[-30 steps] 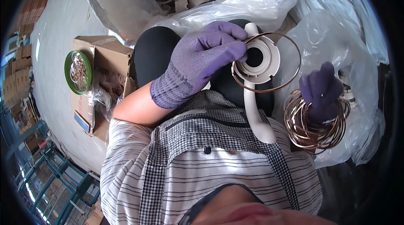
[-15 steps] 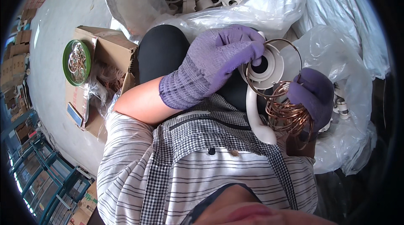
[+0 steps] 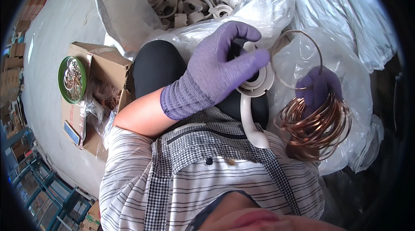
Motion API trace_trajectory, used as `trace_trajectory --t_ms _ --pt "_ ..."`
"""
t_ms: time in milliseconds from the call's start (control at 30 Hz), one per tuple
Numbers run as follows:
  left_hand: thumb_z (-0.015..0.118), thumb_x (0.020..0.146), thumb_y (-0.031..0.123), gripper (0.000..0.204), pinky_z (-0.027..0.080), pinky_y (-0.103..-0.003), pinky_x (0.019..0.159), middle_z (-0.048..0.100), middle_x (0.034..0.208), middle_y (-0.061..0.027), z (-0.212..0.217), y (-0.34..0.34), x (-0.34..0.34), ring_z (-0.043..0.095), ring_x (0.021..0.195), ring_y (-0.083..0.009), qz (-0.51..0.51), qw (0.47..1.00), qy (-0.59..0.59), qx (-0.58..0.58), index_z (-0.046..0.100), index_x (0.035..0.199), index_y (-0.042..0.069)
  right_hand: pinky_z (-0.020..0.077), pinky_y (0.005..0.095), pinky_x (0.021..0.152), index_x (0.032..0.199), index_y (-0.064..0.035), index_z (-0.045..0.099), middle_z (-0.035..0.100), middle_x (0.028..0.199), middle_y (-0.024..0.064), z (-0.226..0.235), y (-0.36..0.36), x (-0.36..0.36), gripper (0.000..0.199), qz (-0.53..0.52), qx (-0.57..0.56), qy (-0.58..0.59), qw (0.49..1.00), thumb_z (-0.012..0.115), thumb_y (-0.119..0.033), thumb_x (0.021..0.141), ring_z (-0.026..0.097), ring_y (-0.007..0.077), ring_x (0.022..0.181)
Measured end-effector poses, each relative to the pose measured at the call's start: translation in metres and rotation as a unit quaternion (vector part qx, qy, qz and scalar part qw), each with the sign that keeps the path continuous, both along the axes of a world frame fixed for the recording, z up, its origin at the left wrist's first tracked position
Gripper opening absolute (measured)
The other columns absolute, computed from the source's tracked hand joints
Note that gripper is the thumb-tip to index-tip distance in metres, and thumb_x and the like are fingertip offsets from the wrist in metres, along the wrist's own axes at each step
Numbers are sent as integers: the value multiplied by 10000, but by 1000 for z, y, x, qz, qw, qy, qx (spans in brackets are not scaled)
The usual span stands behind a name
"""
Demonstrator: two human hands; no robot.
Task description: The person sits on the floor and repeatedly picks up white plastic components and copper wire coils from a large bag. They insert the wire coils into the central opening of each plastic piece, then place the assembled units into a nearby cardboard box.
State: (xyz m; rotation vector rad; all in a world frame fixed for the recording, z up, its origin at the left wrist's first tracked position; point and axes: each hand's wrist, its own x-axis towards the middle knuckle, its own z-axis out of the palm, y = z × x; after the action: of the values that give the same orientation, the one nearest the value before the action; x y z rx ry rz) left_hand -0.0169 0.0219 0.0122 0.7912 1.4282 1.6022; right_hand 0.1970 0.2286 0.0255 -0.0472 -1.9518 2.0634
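My left hand [image 3: 225, 60], in a purple knit glove, is open, with its thumb and forefinger spread apart. Partly behind it, over my lap, is a pale round plastic part [image 3: 260, 79] with a dark central hole and a curved handle-like arm [image 3: 249, 121]; the glove hides some of it. My right hand [image 3: 319, 85], gloved in purple too, is closed on a bundle of copper wire rings [image 3: 320, 123] that hangs below the fingers. One single ring [image 3: 320, 48] stands out from that hand toward the plastic part.
Ahead of my knees a clear plastic bag [image 3: 125, 19] holds many pale plastic parts [image 3: 194, 4]. To the left, an open cardboard box [image 3: 110, 62] contains copper-coloured wire, with a green round dish [image 3: 62, 75] and a blue rectangular object [image 3: 71, 132] on it. More plastic sheeting [image 3: 346, 144] lies right.
My left hand has let go of the single ring and spread its fingers. My right hand has moved right with the copper rings, away from the plastic part.
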Motion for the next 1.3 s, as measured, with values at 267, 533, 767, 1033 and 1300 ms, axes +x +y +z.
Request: trace_trajectory --t_ms 267,533,767,1033,1300 --pt "697 988 119 341 539 -197 700 676 931 -6 6 -2 14 647 800 -58 -16 1000 6 3 622 1298 -1 350 273 489 998 -29 584 473 675 -13 6 -58 -7 208 -264 -183 -141 936 539 -227 1047 366 53 476" --pt "711 932 141 364 543 -221 743 690 901 -9 1 -4 18 649 797 -63 0 998 -45 39 653 1268 13 372 268 486 906 -58 564 480 639 1 9 -61 -2 238 -221 -154 -149 952 536 -229 1070 384 68 458" --pt "699 953 90 341 532 -226 753 697 1020 -23 -7 -41 -36 639 840 -77 139 990 2 -22 646 1282 16 487 459 811 1007 -59 686 702 868 96 -92 7 31 125 176 -386 97 901 601 -150 1020 613 285 712" --pt "738 873 145 305 529 -261 601 714 866 -66 -124 -315 -273 650 698 -144 687 689 199 -112 709 1127 -20 490 394 669 1177 210 472 564 668 1 -99 23 33 514 141 -303 17 942 716 -184 953 551 194 582" --pt "653 871 221 318 556 -358 809 764 983 -155 -181 -440 -321 724 864 -270 770 588 121 -218 716 1090 -1 513 494 850 1253 142 539 680 842 48 -130 39 40 538 210 -357 51 909 745 -248 944 650 291 813"
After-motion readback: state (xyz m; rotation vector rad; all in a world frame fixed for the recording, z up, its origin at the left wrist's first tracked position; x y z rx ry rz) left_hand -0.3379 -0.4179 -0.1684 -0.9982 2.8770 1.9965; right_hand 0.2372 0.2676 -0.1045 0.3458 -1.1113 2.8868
